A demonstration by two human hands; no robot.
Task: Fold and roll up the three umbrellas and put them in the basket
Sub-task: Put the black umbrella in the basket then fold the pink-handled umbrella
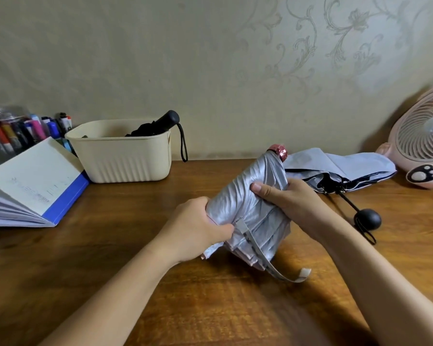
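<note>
Left hand [198, 228], right hand [294, 199] bare; forearms [125, 278] bare; thumbnail [256, 188] trimmed short.

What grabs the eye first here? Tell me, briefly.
The silver umbrella at centre, gripped by the left hand and right hand, strap dangling loose. Behind it, a pale blue umbrella lies unrolled beside the pink fan; a black umbrella sits in the cream basket at left.

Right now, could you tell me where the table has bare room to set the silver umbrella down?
Bare wood lies between the basket and the silver umbrella, and along the near edge in front of the open book. The back right is crowded: the blue umbrella and the pink fan.
</note>
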